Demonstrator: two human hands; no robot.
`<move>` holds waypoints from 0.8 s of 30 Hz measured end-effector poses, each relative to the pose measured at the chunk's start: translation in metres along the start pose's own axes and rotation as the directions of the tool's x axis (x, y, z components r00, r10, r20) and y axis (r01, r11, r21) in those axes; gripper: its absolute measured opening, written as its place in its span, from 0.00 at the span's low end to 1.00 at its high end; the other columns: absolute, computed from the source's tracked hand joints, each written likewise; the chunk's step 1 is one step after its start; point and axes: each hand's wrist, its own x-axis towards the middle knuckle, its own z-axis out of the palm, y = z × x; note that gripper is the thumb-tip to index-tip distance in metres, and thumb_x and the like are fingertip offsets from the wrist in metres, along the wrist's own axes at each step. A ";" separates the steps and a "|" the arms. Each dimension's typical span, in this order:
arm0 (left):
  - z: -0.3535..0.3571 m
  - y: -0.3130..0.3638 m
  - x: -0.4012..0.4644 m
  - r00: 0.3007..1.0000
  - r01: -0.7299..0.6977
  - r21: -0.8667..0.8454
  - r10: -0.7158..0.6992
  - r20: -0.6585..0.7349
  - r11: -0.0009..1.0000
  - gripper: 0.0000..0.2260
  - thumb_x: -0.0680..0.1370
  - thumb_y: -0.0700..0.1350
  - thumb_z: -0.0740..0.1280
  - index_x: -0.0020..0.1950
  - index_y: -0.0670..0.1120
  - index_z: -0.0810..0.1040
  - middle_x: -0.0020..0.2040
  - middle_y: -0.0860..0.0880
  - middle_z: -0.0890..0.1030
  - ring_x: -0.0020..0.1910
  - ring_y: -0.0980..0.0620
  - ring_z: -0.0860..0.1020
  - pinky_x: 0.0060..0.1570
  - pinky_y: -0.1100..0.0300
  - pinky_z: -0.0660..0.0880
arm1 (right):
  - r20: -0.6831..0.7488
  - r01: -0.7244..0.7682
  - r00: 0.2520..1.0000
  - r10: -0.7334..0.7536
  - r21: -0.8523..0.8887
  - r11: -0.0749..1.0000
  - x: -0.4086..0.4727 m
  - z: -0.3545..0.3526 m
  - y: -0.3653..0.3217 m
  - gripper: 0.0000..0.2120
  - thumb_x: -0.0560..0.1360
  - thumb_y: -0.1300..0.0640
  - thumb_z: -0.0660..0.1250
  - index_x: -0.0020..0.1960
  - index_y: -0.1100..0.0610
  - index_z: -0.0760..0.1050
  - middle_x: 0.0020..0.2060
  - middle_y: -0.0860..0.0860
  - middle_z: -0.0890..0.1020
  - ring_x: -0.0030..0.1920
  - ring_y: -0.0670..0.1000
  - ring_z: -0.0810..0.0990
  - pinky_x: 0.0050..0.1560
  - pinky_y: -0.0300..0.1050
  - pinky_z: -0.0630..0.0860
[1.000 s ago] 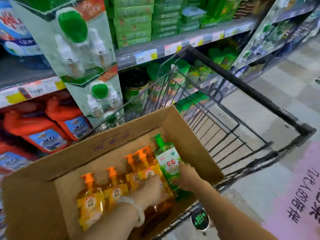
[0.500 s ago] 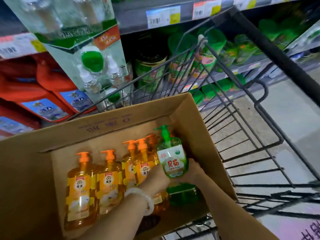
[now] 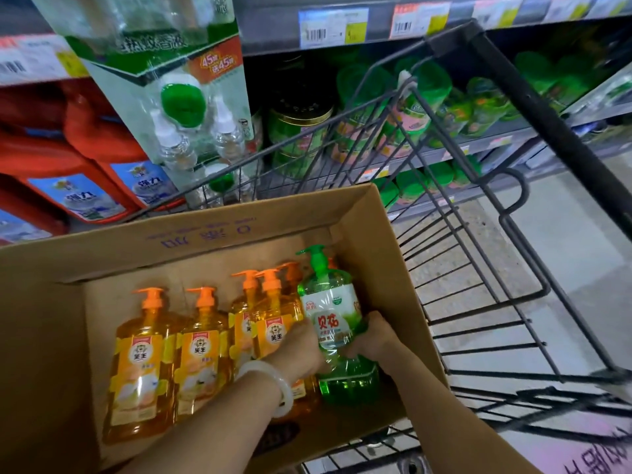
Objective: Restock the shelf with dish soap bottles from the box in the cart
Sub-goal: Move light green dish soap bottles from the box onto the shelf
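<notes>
Since half a second ago my view has dipped and closed in on the box [image 3: 191, 241], and the green bottle [image 3: 330, 313] sits a touch higher between my hands. Nearest me, my left hand [image 3: 301, 350] wraps the bottle's left flank just beside the orange row, a pale bangle [image 3: 273, 381] on that wrist; my right hand [image 3: 372, 340] curls round its right side against the cardboard wall. I judge both hands are needed because the bottle is wedged in the corner, with a second green bottle [image 3: 349, 381] lying under it. So I count two green ones. Of the orange bottles [image 3: 143, 364] I count two standing apart on the left and a tight cluster of at least three more pumps, though overlap hides the exact number. They lean on the box floor, pumps pointing away from me. Beyond, the wire cart [image 3: 485, 254] holds the box, and farther off the shelf [image 3: 427, 155] carries green-lidded jars, where restocking presumably goes.
</notes>
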 end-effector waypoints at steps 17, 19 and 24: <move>-0.096 -0.026 -0.067 0.965 -0.235 -0.495 0.140 -0.222 0.836 0.33 0.62 0.39 0.79 0.60 0.52 0.66 0.47 0.61 0.74 0.49 0.58 0.72 0.46 0.65 0.72 | 0.118 0.300 0.940 -0.320 0.164 0.940 -0.084 -0.013 -0.082 0.38 0.61 0.63 0.79 0.65 0.54 0.64 0.59 0.49 0.76 0.60 0.50 0.75 0.62 0.51 0.74; -0.116 -0.046 -0.087 0.947 -0.260 -0.487 0.122 -0.297 0.834 0.34 0.60 0.39 0.80 0.60 0.51 0.67 0.47 0.61 0.74 0.47 0.59 0.73 0.46 0.65 0.73 | 0.124 0.371 0.913 -0.389 0.149 0.917 -0.102 0.006 -0.104 0.35 0.62 0.62 0.78 0.64 0.55 0.65 0.54 0.47 0.77 0.53 0.46 0.77 0.51 0.40 0.78; -0.164 -0.117 -0.155 0.875 -0.378 -0.523 0.110 -0.472 0.764 0.37 0.58 0.36 0.81 0.61 0.49 0.66 0.52 0.54 0.79 0.51 0.55 0.78 0.46 0.66 0.77 | 0.140 0.557 0.812 -0.567 0.104 0.824 -0.164 0.074 -0.158 0.28 0.63 0.63 0.78 0.58 0.56 0.68 0.56 0.50 0.77 0.45 0.39 0.76 0.36 0.28 0.75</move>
